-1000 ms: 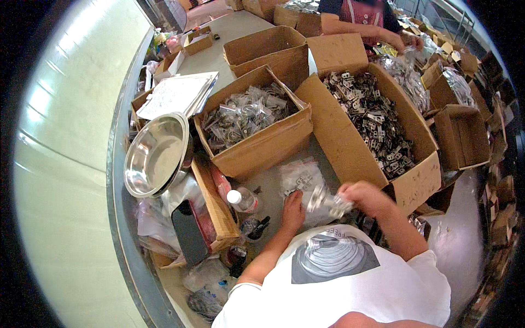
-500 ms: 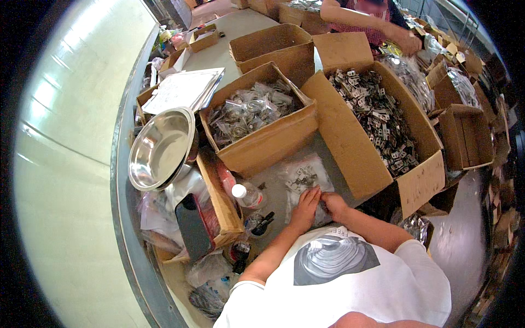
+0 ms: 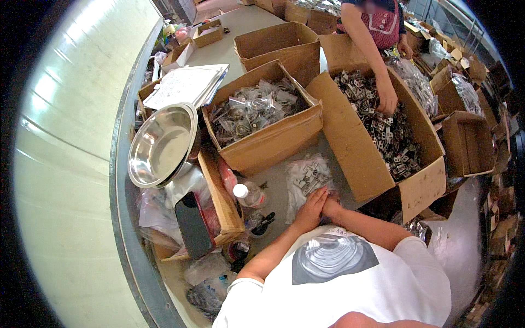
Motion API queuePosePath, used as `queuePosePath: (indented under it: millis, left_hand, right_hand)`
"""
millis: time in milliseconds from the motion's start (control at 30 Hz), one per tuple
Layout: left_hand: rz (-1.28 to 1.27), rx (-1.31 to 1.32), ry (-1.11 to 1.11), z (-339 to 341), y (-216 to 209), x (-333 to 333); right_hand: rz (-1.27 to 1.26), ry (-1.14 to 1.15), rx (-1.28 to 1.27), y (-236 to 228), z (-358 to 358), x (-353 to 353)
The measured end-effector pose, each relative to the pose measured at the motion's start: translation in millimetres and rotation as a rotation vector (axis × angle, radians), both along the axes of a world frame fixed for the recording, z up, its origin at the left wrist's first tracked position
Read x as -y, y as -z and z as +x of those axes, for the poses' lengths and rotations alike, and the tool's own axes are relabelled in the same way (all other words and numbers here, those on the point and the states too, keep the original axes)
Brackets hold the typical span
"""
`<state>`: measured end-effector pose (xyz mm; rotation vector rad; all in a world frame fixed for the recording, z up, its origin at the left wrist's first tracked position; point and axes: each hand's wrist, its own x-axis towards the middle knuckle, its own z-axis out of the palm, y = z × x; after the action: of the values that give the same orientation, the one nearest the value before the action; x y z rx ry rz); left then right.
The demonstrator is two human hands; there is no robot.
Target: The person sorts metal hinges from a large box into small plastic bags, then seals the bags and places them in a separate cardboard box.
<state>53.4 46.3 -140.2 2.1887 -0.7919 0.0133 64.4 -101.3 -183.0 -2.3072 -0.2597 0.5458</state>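
Observation:
Small metal pieces point(image 3: 313, 176) lie on a stack of clear plastic bags point(image 3: 295, 192) on the table in front of me. At the near end of the stack my left hand point(image 3: 311, 210) rests with its fingers stretched out and together. My right hand point(image 3: 331, 205) is tucked against it, its fingertips mostly hidden behind the left hand. I see nothing held in the left hand; whether the right holds anything is hidden.
An open carton point(image 3: 262, 146) of bagged parts stands ahead; another carton point(image 3: 358, 158) of loose metal clips is to the right, with a co-worker's hand point(image 3: 387, 97) in it. Left are a steel bowl point(image 3: 158, 147), a white-capped bottle point(image 3: 249, 195) and a phone point(image 3: 192, 227).
The co-worker's arm has come down into the carton of metal clips. My hands have drawn slightly closer to me and together, showing more of the metal pieces on the bags.

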Motion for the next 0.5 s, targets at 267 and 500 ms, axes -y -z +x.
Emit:
queuePosePath:
  millis: [267, 500]
  left_hand:
    - [-0.093, -0.074, -0.147, -4, 26, -15]
    - [-0.071, 0.109, -0.49, 9, 14, -5]
  right_hand:
    - [-0.231, -0.151, -0.065, -148, -23, 27]
    - [0.223, -0.294, 0.628, -225, -30, 44]
